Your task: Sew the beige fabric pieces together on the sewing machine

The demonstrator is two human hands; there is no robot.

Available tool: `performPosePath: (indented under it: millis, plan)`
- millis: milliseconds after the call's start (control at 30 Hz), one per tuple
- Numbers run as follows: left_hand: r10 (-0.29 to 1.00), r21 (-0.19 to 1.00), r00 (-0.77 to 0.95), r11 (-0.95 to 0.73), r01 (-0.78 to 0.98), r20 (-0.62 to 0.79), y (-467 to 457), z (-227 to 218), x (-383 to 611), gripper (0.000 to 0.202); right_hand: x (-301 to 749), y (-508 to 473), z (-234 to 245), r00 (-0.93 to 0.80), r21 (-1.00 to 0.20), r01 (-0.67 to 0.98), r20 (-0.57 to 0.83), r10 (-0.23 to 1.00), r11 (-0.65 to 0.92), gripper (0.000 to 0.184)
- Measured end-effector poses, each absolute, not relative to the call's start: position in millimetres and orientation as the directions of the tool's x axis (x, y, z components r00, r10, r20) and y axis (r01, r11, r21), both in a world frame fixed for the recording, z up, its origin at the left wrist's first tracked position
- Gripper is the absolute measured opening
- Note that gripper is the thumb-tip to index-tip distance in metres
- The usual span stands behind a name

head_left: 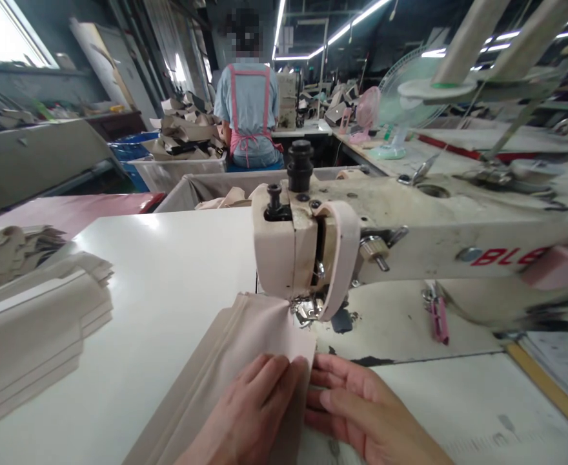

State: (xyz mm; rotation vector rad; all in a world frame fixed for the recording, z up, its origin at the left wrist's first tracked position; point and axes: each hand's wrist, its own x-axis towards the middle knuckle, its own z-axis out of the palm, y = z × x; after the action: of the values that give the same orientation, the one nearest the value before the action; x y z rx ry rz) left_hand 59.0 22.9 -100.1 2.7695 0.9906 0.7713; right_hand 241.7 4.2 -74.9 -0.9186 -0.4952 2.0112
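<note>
A beige fabric piece [259,329] lies on the white table, its far end tucked under the presser foot [308,311] of a cream sewing machine [410,226]. My left hand [250,413] rests flat on the fabric, fingers together, pressing it down near its right edge. My right hand [361,410] lies beside it on the table, fingertips touching the fabric's right edge. A loop of beige strap [344,258] hangs over the machine head.
A stack of beige fabric pieces [27,329] sits at the left. Pink snips [439,316] lie under the machine arm. A bin [206,190] with cloth stands behind the table. A person in a pink apron [248,110] works farther back, next to a fan [400,90].
</note>
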Motion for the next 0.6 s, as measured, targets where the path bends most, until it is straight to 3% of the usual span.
performPosePath:
  millis: [100, 167, 233, 333, 433, 600]
  plan:
    - [0.511, 0.214, 0.715, -0.857, 0.469, 0.478, 23, -97, 62, 0.032, 244, 15, -76, -0.371, -0.721, -0.388, -0.448, 0.813, -0.574, 0.039]
    - [0.473, 0.252, 0.734, -0.881, 0.4, 0.488, 24, -95, 62, 0.026, 241, 20, -82, -0.337, -0.787, -0.289, -0.449, 0.828, -0.545, 0.042]
    - [0.581, 0.43, 0.677, -0.806, 0.406, 0.451, 30, -90, 61, 0.022, 236, 23, -89, -0.278, -0.838, -0.225, -0.434, 0.857, -0.497, 0.035]
    - [0.829, 0.695, 0.519, -0.499, 0.517, 0.21, 52, -78, 62, 0.022, 231, 22, -95, -0.213, -0.88, -0.171, -0.407, 0.888, -0.444, 0.02]
    - [0.837, 0.746, 0.547, -0.36, 0.56, -0.006, 80, -67, 65, 0.018, 230, 21, -98, -0.18, -0.914, -0.127, -0.362, 0.915, -0.386, 0.009]
    - [0.806, 0.766, 0.588, -0.338, 0.546, -0.064, 101, -73, 67, 0.008, 230, 20, -101, -0.117, -0.952, -0.082, -0.286, 0.951, -0.296, 0.011]
